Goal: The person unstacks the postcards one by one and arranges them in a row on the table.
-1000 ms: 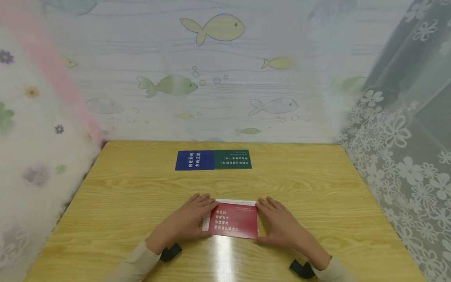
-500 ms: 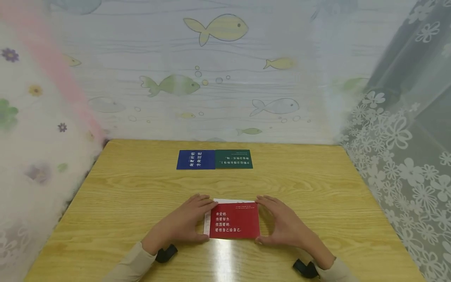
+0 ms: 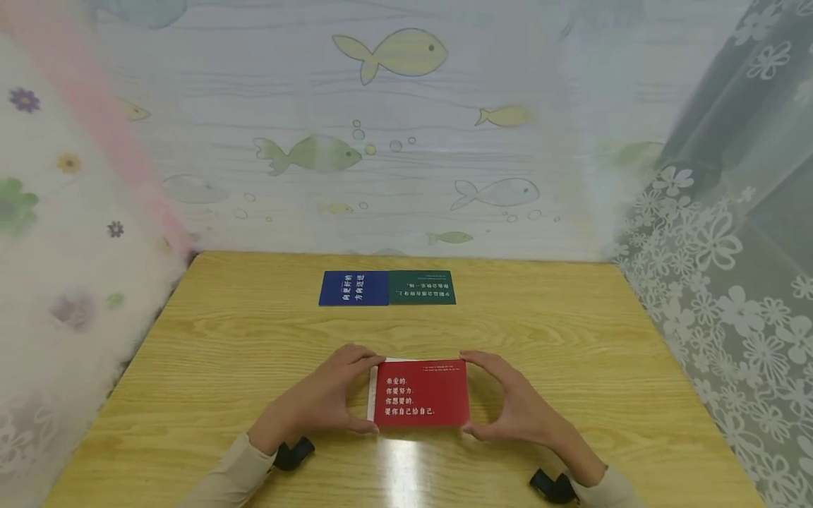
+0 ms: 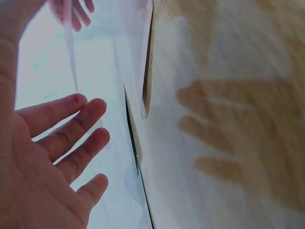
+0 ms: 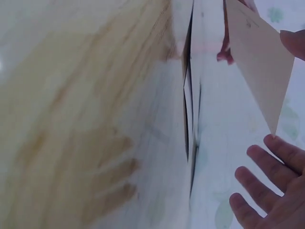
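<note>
A red card (image 3: 422, 395) with white lettering is held up by its edges between my two hands, in front of me. My left hand (image 3: 314, 398) has its thumb at the near left corner and its index finger at the far left one. On the other side my right hand (image 3: 524, 406) holds the two right corners the same way. White paper (image 3: 371, 398) shows from under the red card along its left and far edges. In the right wrist view the card's pale underside (image 5: 262, 62) slants between thumb and index fingertip, the other fingers spread.
Further back on the wooden table (image 3: 254, 353) lie a blue card (image 3: 353, 288) and a green card (image 3: 422, 287), side by side. A fish-print curtain (image 3: 394, 141) hangs behind the table, with flowered cloth (image 3: 70, 303) at the left and lace (image 3: 718, 282) at the right.
The red card has risen and tilted toward the camera. My fingers have shifted outward to its corners, and less of the white paper shows.
</note>
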`<state>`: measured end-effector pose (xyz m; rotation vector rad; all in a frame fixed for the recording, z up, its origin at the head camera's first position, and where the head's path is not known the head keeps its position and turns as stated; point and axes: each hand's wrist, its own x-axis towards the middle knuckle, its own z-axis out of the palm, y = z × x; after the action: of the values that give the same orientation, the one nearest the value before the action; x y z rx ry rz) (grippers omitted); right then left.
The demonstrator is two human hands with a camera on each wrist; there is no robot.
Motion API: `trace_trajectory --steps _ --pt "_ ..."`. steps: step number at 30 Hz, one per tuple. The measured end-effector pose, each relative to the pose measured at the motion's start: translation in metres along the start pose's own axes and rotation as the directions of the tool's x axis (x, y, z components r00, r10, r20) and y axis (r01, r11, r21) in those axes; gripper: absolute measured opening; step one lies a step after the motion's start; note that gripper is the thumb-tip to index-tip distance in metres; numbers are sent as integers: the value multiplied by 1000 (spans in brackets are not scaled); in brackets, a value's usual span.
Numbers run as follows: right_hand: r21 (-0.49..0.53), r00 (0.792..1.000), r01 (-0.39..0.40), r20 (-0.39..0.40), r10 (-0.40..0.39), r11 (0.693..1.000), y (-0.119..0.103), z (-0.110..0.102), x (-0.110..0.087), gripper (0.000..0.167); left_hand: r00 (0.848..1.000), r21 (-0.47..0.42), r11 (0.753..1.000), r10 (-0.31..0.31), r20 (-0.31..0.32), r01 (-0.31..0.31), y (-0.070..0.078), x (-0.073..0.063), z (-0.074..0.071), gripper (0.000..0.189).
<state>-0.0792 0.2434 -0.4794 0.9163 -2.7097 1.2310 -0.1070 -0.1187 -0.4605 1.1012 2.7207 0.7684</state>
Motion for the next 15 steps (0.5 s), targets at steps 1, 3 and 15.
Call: trace_trajectory --steps 1,3,15 --pt "6 1000 11 -4 -11 1000 0 0 0 98 1000 -6 1000 1 -6 -1 0 0 0 101" --pt "15 1000 26 -14 -26 1000 1 0 0 97 999 -19 1000 15 -29 -16 -2 -1 1 101" --pt "107 987 124 -118 -112 987 2 -3 -1 99 991 -271 959 54 -126 -86 -2 -2 1 99"
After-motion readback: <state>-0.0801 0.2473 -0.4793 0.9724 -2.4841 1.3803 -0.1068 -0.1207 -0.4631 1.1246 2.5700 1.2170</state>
